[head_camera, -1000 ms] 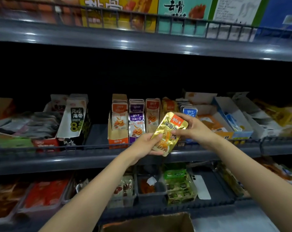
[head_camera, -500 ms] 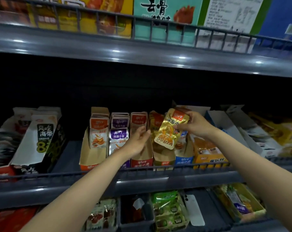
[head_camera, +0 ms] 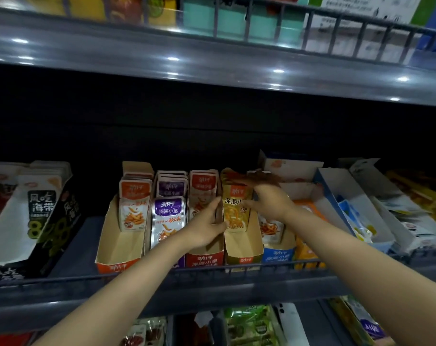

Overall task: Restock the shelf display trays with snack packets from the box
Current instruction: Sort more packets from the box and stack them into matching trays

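Left hand [head_camera: 207, 228] is lying open, fingers straight, bracing the gold tray [head_camera: 244, 257] wall. Gold packet [head_camera: 234, 208] is standing in that tray with room showing in front, so restocking is looking partway. Right hand [head_camera: 269, 203] is covering its top, grip blurred, cannot tell. Packet is reading 深海小; far-left carton [head_camera: 41, 203], 风吃海带.

Gold packet [head_camera: 235, 208] upright in gold tray [head_camera: 244, 248], frame centre. Right hand [head_camera: 269, 201] grips packet from 2 o'clock, thumb on front, fingertips blurred. Left hand [head_camera: 204, 228] at 8 o'clock, fingers straight, touching tray wall.
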The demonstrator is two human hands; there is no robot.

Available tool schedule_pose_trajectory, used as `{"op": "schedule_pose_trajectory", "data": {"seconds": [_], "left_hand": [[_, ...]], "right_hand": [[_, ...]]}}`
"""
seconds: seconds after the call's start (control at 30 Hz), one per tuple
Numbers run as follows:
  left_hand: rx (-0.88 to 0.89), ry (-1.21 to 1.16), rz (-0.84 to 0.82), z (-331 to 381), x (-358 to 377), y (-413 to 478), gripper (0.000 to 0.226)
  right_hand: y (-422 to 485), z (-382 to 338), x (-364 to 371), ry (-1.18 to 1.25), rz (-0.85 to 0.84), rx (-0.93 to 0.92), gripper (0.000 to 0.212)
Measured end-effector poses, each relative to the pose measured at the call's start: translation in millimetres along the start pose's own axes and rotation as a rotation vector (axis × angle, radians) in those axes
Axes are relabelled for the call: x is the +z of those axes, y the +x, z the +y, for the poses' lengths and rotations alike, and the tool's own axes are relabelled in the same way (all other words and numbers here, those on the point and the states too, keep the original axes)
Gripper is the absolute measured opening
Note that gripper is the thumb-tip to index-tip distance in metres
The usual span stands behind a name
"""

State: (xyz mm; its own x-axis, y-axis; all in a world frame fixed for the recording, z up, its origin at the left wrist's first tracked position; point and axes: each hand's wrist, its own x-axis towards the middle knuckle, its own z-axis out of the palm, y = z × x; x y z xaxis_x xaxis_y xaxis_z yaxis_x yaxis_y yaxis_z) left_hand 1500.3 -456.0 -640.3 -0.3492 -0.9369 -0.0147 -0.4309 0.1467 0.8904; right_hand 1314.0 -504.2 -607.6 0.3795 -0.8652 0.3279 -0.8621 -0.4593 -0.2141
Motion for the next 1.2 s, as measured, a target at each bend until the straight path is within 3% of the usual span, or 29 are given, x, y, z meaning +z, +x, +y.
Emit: {"op": "schedule_pose_trajectory", "data": {"seconds": [0.17,0.47,0.63,0.8,0.97,1.2], "left_hand": [[0.010,-0.008,0.011,-1.4,0.9,1.0,0.071],[0.001,0.059,0.049,1.0,3.6,-0.1,0.075],[0.075,0.134,0.068,11.5,4.1,-10.4,0.064],[0.172,0.298,0.068,19.9,-0.9,-29.4,0.073],[0.206,0.769,0.123,12.5,-8.9,-54.4,0.081],[0.298,0.863,0.163,-17.0,1.2,-119.7,0.083]], "right_hand": [[2.4,-0.2,10.5,-0.145,-0.015,-0.057,0.075],[2.5,-2.9,8.5,-0.163,-0.104,-0.020,0.071],[-7.3,-7.9,0.1,-0.200,-0.074,-0.053,0.076],[-27.4,-19.4,-17.4,-0.200,-0.045,-0.040,0.068],[-63.4,-31.2,-33.6,-0.207,-0.099,-0.056,0.074],[-141.0,-62.6,-24.6,-0.165,-0.099,-0.051,0.073]]}}
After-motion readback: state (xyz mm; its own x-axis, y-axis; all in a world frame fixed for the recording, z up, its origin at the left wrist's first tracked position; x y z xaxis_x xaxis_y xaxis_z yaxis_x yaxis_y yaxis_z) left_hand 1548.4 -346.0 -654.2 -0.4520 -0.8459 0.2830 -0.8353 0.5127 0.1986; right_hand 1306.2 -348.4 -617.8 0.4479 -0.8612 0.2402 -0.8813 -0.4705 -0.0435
